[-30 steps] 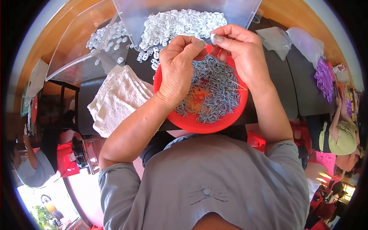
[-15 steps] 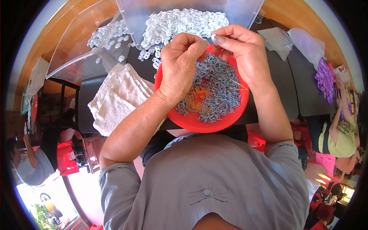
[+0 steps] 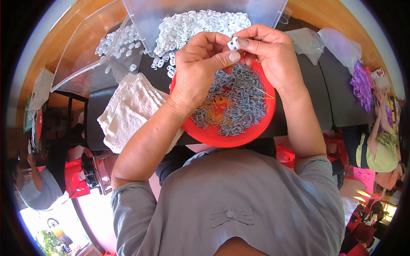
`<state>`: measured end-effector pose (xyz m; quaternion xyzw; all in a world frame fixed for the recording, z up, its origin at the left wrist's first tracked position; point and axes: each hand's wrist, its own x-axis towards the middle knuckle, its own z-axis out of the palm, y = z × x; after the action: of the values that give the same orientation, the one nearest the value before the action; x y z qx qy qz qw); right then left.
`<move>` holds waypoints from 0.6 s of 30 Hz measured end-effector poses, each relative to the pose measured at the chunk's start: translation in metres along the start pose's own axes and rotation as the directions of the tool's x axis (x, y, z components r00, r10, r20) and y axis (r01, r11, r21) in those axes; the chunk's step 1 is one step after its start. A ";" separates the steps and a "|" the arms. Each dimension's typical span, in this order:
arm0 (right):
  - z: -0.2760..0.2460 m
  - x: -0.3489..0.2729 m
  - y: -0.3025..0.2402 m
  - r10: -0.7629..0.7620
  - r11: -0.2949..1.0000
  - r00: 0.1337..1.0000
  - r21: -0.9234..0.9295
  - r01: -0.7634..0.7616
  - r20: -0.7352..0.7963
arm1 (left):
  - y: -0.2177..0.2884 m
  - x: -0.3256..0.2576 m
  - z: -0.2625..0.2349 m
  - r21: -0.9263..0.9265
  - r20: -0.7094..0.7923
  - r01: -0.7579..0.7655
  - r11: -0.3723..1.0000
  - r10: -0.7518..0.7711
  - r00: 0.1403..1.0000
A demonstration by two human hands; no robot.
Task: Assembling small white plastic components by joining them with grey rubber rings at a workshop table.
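Note:
My right hand (image 3: 273,53) pinches a small white oval plastic piece with dark holes (image 3: 233,44) between thumb and fingers. My left hand (image 3: 198,64) is closed beside it, its thumb reaching toward the piece; whether something small sits in those fingers is hidden. Both hands are above the far rim of a red bowl (image 3: 228,140), which is filled with small grey screw-like pieces (image 3: 239,113). Beyond my hands, a heap of white oval pieces (image 3: 188,30) lies in a clear plastic bin (image 3: 145,25).
A folded cream towel (image 3: 128,111) lies left of the bowl on the dark table (image 3: 314,102). A clear lid-like sheet (image 3: 81,64) stands at far left. Plastic bags (image 3: 305,42) and purple strips (image 3: 362,89) are at right. Other people sit at both sides.
The white piece now shows more fully in my right fingers. My left thumb has shifted down and right, apart from its index finger.

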<state>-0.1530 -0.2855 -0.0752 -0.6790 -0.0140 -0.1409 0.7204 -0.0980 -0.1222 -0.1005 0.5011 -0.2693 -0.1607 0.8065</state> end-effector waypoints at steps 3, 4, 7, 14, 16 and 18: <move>-0.001 0.000 -0.005 0.058 0.997 0.997 0.039 -0.060 0.047 | 0.004 0.000 -0.001 0.033 0.037 -0.025 0.999 0.024 0.999; -0.002 0.000 -0.006 0.085 0.996 0.993 0.020 -0.087 0.083 | 0.004 0.000 -0.001 0.032 0.038 -0.037 0.999 0.036 0.999; -0.003 0.000 -0.007 0.112 0.994 0.983 0.000 -0.113 0.143 | 0.006 0.001 -0.003 0.111 0.063 -0.028 0.993 0.021 0.998; -0.004 0.002 -0.007 0.206 0.976 0.955 0.030 -0.217 0.215 | 0.009 -0.001 -0.005 0.121 0.107 -0.045 0.992 0.032 0.994; -0.006 0.003 -0.006 0.212 0.975 0.951 0.022 -0.222 0.225 | 0.009 -0.001 -0.005 0.079 0.146 -0.118 0.990 0.106 0.984; -0.007 0.004 -0.004 0.218 0.974 0.947 0.014 -0.227 0.237 | 0.009 -0.002 -0.004 0.171 0.155 -0.155 0.973 0.129 0.980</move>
<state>-0.1515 -0.2934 -0.0710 -0.6730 -0.0248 0.0224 0.7389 -0.0972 -0.1145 -0.0942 0.5396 -0.3750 -0.1128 0.7453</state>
